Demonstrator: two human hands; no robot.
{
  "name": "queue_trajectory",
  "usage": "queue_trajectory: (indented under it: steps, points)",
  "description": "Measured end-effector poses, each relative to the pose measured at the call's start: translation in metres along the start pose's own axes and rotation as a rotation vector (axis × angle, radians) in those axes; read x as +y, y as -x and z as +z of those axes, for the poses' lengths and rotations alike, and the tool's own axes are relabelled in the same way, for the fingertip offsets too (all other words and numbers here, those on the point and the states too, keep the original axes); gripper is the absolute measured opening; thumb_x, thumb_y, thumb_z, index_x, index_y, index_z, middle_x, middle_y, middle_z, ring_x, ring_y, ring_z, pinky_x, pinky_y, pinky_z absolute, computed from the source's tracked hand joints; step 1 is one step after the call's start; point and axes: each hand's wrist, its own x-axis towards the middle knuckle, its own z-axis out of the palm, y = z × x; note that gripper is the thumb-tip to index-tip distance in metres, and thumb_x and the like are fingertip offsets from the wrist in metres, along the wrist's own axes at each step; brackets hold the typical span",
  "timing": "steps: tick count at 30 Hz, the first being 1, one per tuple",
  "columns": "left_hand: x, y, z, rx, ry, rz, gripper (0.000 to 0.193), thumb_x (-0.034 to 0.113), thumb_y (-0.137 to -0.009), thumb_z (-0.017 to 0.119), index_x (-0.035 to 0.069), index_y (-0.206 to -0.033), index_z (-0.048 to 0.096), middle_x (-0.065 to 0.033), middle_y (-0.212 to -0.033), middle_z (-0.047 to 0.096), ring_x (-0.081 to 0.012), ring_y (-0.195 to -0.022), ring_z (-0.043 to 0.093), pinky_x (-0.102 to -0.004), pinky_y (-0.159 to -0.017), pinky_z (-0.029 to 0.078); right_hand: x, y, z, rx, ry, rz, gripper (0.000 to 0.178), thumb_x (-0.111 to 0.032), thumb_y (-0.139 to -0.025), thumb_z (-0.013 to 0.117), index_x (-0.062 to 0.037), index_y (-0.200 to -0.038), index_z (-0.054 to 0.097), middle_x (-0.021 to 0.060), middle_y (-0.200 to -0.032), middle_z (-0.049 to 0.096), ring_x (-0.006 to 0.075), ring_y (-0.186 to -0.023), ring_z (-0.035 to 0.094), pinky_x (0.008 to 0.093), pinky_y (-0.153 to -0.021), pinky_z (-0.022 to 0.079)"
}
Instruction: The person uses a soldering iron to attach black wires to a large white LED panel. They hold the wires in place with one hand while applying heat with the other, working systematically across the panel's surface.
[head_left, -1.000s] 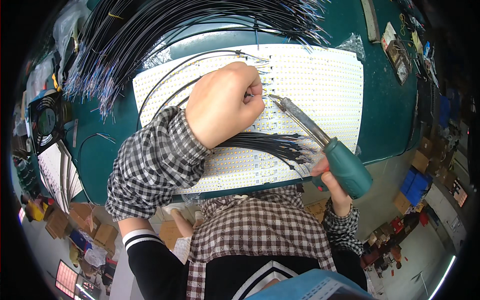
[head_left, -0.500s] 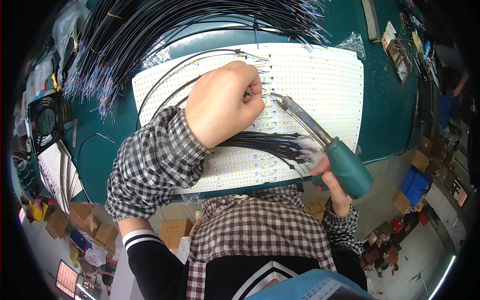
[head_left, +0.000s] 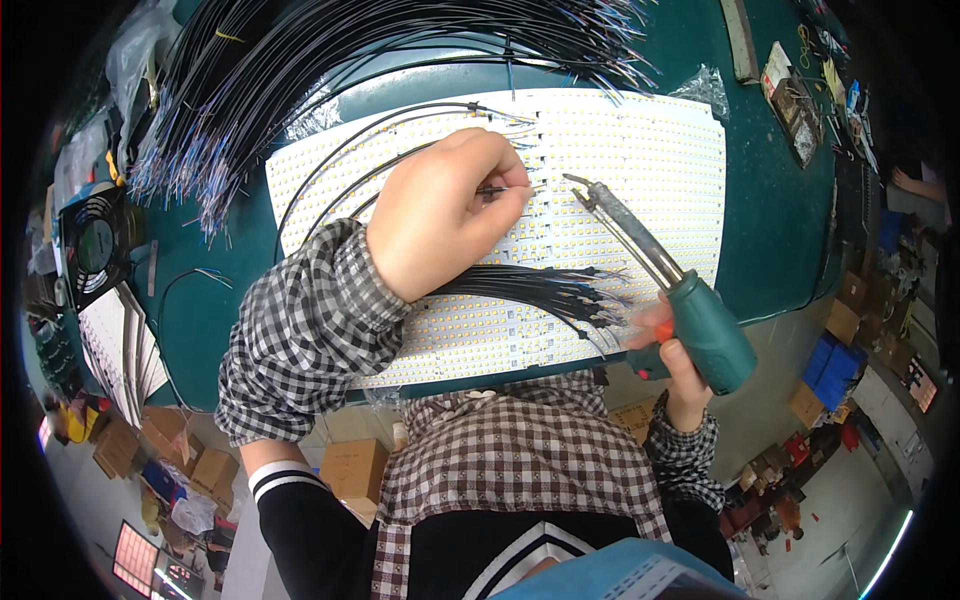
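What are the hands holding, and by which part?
The right hand grips a soldering gun by its green handle; the left hand pinches a thin black cable near its end.

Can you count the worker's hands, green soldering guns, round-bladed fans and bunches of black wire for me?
Hands: 2, left hand and right hand
Soldering gun: 1
Fan: 1
Wire bunches: 2, big bunch and small bunch
Total: 6

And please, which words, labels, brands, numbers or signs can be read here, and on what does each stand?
None can be read reliably.
Cardboard box: printing too small and blurred.
Cooling fan: hub marking too blurred.
LED board: any markings too small.
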Motion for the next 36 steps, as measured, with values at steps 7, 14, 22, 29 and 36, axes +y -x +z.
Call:
queue_trajectory:
  steps: [7,14,22,29,36]
  points:
    - [0.005,-0.002,0.003,0.064,-0.043,-0.013,0.010,0.011,-0.083,0.070,0.003,-0.084,0.064,-0.0118,-0.081,0.064,-0.0288,-0.069,0.065,-0.0378,-0.063,0.053,0.001,0.000,-0.002,0.030,0.136,0.020,0.061,-0.033,-0.093,0.066,0.0116,-0.133,0.053,0.0221,-0.106,0.069,0.0271,-0.085,0.071,0.0350,-0.068,0.061]
    - [0.005,-0.003,0.008,0.046,-0.184,0.012,0.008,0.006,-0.081,0.071,0.003,-0.084,0.064,-0.0109,-0.081,0.064,-0.0243,-0.067,0.065,-0.0345,-0.062,0.052,-0.001,0.002,-0.001,0.036,0.115,0.039,0.059,-0.031,-0.093,0.066,0.0115,-0.131,0.054,0.0186,-0.102,0.069,0.0256,-0.085,0.070,0.0351,-0.069,0.058]
    - [0.007,-0.004,0.009,0.053,-0.140,0.002,0.009,0.007,-0.079,0.069,0.003,-0.079,0.061,-0.0135,-0.078,0.063,-0.0310,-0.068,0.066,-0.0417,-0.062,0.052,0.007,0.005,-0.007,-0.040,0.161,0.035,0.055,-0.026,-0.094,0.066,0.0124,-0.130,0.054,0.0142,-0.093,0.067,0.0231,-0.081,0.065,0.0400,-0.079,0.053]
    - [0.006,-0.005,0.008,0.039,-0.145,0.004,0.008,0.006,-0.079,0.069,0.002,-0.081,0.062,-0.0117,-0.078,0.062,-0.0272,-0.066,0.064,-0.0378,-0.061,0.052,0.017,0.004,-0.008,0.012,0.132,-0.037,0.044,-0.002,-0.081,0.080,0.0076,-0.119,0.061,0.0121,-0.088,0.073,0.0185,-0.080,0.071,0.0335,-0.076,0.059]
    - [0.004,-0.004,0.008,0.041,-0.154,0.013,0.008,0.005,-0.079,0.069,0.002,-0.084,0.064,-0.0088,-0.079,0.062,-0.0211,-0.064,0.062,-0.0315,-0.059,0.050,0.014,0.002,-0.007,0.001,0.175,-0.012,0.049,-0.002,-0.079,0.082,0.0086,-0.121,0.060,0.0113,-0.086,0.074,0.0162,-0.079,0.071,0.0308,-0.076,0.058]
